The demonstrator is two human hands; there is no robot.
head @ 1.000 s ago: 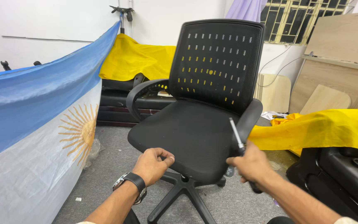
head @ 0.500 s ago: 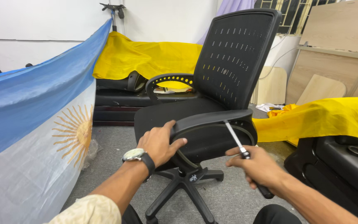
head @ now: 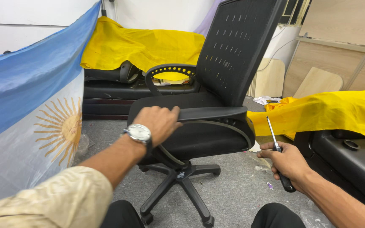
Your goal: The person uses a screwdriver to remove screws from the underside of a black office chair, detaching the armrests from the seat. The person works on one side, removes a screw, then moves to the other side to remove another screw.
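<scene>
A black mesh-back office chair (head: 216, 84) stands side-on in front of me on a five-star wheeled base. My left hand (head: 159, 122), with a wristwatch on the wrist, is clamped over the front end of the chair's near armrest (head: 214, 113). The far armrest (head: 170, 71) shows a row of small holes. My right hand (head: 287, 161) hovers to the right of the chair, apart from it, gripping a screwdriver (head: 275, 145) by its black handle, the metal shaft pointing up.
A blue and white flag with a sun emblem (head: 34, 105) hangs along the left. Yellow cloth (head: 140, 46) covers black furniture behind; more yellow cloth (head: 330, 114) lies on a black unit at right. Wooden boards (head: 339, 59) lean at the back right. Grey carpet (head: 233, 194) holds small scraps.
The chair has swung from facing me to side-on. My left hand went from the seat's front edge to the near armrest. My right hand with the screwdriver drew away to the right.
</scene>
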